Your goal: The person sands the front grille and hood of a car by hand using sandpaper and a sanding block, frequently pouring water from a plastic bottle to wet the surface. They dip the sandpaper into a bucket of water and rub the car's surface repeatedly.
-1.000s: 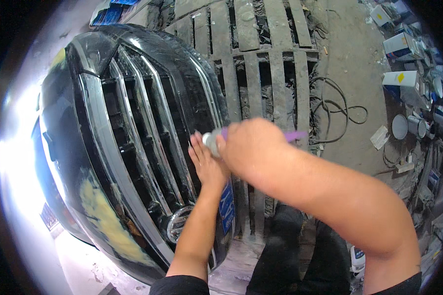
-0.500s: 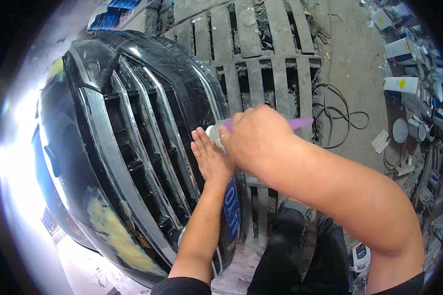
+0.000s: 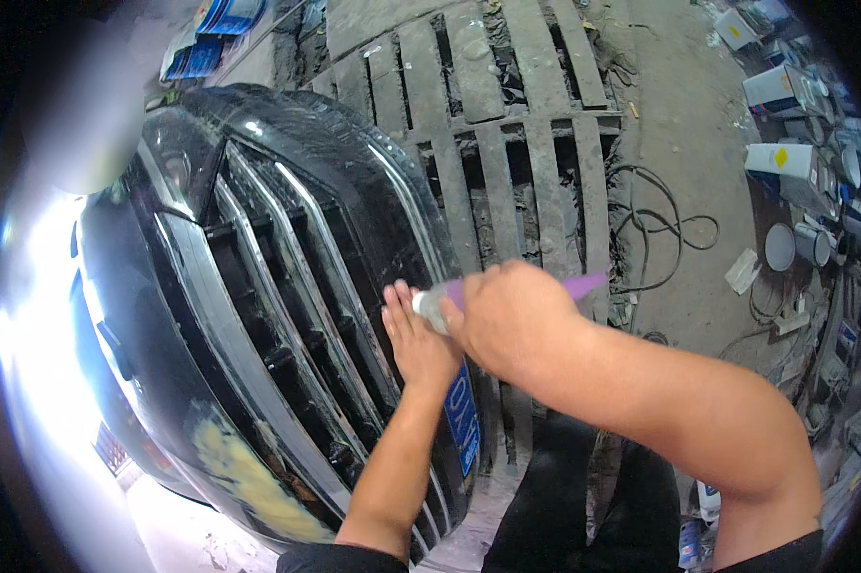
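Note:
My right hand [image 3: 518, 320] is closed around a purple tapered tool [image 3: 583, 285]. A clear, rounded front part with a white tip [image 3: 419, 303] sticks out of the fist toward my left hand; my fingers hide the middle. Beside that tip, my left hand [image 3: 423, 349] lies flat with its fingers stretched out, against the black front bumper [image 3: 373, 220] of a car. Left of it runs the grille [image 3: 301, 258] with chrome bars. A blue licence plate [image 3: 462, 420] shows below my hands, partly covered by them.
Yellowish filler [image 3: 249, 477] marks the bumper's lower left. Wooden slats [image 3: 497, 181] with gaps cover the floor beyond the car. A black cable [image 3: 674, 224] lies coiled on the ground. Tins and cans [image 3: 795, 177] crowd the right side. My legs [image 3: 554, 487] are below.
Both hands and the tool have shifted slightly down in view, with the car shifting a little too. My grip on the tool looks the same. A pale blur has appeared at upper left.

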`<action>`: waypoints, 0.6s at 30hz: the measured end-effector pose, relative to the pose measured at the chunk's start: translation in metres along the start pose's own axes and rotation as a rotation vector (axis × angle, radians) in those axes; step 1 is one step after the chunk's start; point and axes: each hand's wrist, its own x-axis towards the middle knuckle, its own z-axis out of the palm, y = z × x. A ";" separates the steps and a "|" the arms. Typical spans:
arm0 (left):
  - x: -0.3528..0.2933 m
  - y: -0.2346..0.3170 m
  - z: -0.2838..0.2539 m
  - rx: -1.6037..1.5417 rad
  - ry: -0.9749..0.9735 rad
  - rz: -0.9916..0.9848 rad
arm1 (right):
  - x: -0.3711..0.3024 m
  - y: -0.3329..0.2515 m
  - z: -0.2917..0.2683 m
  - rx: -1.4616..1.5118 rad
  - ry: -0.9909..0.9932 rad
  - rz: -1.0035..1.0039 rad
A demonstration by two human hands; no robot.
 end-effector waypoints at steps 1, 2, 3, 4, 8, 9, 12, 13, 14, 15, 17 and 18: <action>0.003 -0.001 -0.002 0.018 -0.025 -0.007 | -0.003 -0.001 0.006 -0.010 0.022 0.002; 0.009 0.000 -0.006 0.035 -0.047 -0.009 | -0.008 0.000 0.009 -0.021 0.045 0.010; 0.015 -0.002 -0.009 0.058 -0.072 -0.020 | -0.010 0.000 0.012 -0.031 0.071 0.007; 0.033 -0.014 -0.007 0.197 -0.014 0.065 | -0.012 0.002 0.014 -0.016 0.104 0.040; 0.158 -0.034 -0.040 0.578 -0.128 0.157 | -0.021 0.015 0.025 0.042 0.185 0.107; 0.182 -0.041 -0.044 0.617 -0.175 0.185 | -0.024 0.015 0.029 0.041 0.208 0.091; 0.212 -0.043 -0.044 0.809 -0.307 0.226 | -0.029 0.005 0.044 0.055 0.208 0.087; 0.210 -0.042 -0.038 0.919 -0.312 0.224 | -0.030 -0.003 0.055 0.064 0.212 0.105; 0.207 -0.032 -0.034 0.937 -0.344 0.252 | -0.030 -0.006 0.065 0.075 0.212 0.135; 0.199 -0.023 -0.031 0.894 -0.483 0.375 | -0.034 -0.008 0.072 0.082 0.166 0.128; 0.168 -0.005 -0.024 0.827 -0.673 0.516 | -0.042 -0.018 0.090 0.152 0.135 0.156; 0.148 0.000 -0.019 0.804 -0.724 0.530 | -0.044 -0.021 0.100 0.182 0.122 0.163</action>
